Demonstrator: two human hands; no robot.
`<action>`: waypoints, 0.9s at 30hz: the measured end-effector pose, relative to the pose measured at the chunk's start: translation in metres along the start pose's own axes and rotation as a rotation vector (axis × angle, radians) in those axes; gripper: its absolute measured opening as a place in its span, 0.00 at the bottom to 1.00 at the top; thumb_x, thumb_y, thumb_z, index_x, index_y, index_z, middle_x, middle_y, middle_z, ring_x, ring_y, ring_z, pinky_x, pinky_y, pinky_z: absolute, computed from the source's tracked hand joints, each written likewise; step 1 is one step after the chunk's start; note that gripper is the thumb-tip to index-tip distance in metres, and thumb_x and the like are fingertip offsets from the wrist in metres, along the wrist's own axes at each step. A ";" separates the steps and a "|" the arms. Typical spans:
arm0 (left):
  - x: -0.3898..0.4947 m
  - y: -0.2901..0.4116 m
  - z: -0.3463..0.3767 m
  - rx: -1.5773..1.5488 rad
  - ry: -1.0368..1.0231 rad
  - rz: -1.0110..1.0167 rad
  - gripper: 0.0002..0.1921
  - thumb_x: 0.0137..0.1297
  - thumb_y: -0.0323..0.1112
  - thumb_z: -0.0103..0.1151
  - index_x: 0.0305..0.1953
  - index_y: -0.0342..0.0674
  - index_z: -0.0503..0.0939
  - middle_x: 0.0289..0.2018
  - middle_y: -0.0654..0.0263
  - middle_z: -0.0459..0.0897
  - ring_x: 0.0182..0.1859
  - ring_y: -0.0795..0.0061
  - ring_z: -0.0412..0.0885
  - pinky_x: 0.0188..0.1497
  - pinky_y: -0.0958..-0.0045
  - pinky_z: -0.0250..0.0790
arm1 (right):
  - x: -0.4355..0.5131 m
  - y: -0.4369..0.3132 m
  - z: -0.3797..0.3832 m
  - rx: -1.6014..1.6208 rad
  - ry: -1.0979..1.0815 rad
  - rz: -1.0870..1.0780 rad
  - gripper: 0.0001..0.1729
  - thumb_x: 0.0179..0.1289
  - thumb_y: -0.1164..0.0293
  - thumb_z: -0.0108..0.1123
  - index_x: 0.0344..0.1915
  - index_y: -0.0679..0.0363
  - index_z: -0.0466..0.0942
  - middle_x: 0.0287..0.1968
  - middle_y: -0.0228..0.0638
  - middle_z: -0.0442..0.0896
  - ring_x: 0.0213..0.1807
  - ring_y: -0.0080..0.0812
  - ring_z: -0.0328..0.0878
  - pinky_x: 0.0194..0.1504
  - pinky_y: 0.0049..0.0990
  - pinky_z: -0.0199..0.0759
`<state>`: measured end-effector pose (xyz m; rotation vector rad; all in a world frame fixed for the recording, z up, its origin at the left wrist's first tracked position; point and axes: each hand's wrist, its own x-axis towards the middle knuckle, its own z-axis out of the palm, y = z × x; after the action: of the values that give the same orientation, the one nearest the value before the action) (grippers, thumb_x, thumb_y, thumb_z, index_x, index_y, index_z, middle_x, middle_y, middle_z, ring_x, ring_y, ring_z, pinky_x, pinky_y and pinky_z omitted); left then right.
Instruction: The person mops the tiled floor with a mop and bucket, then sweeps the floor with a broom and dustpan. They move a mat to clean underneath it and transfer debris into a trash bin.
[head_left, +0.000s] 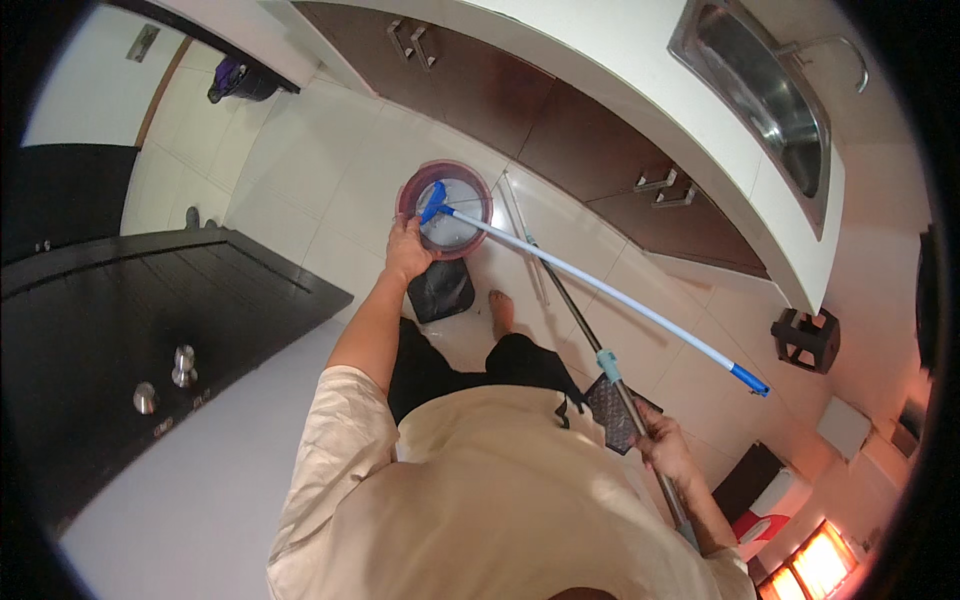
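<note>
My left hand (409, 247) grips the near left rim of a reddish plastic bucket (484, 234) on the tiled floor. Cloudy greyish-white liquid (459, 234) is inside it. Close to my left fingertips, the blue head (433, 201) of a squeegee rests over the bucket. Its light blue pole (600, 283) slants out to the right and ends in a blue cap. In my right hand (664, 446) is the metal pole (574, 309) of a flat mop, with a teal collar (609, 365). The pale mop head (523, 225) lies right of the bucket.
A black plastic object (442, 291) lies by my feet, a dark textured mat (611, 416) further right. Brown cabinets (480, 82) stand beneath a white counter with a steel sink (765, 97). On the left is a dark door (150, 315); a black stool (806, 340) stands right.
</note>
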<state>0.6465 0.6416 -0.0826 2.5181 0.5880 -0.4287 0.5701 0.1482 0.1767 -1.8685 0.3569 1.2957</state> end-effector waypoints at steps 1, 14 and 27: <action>0.014 0.000 0.002 0.031 -0.040 -0.001 0.46 0.41 0.42 0.74 0.64 0.42 0.62 0.67 0.48 0.55 0.69 0.47 0.52 0.68 0.53 0.51 | 0.002 0.000 0.005 -0.003 0.011 0.074 0.37 0.55 0.82 0.59 0.66 0.60 0.61 0.26 0.27 0.73 0.15 0.18 0.63 0.17 0.21 0.61; 0.157 -0.013 0.086 0.272 -0.604 0.187 0.61 0.39 0.48 0.75 0.71 0.48 0.41 0.62 0.52 0.65 0.62 0.52 0.68 0.66 0.50 0.53 | -0.069 -0.058 0.136 -0.208 0.190 0.153 0.40 0.49 0.81 0.61 0.65 0.65 0.61 0.32 0.42 0.74 0.35 0.22 0.70 0.39 0.20 0.65; 0.193 0.017 0.145 0.074 -0.537 0.351 0.52 0.41 0.45 0.73 0.68 0.55 0.53 0.67 0.51 0.54 0.62 0.55 0.68 0.59 0.61 0.66 | -0.103 -0.105 0.196 -0.042 0.255 0.420 0.36 0.61 0.82 0.50 0.69 0.55 0.55 0.43 0.36 0.75 0.43 0.27 0.73 0.43 0.25 0.71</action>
<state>0.7934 0.6116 -0.2723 2.3561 -0.0754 -0.9534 0.4649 0.3400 0.2880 -2.0711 0.9026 1.3371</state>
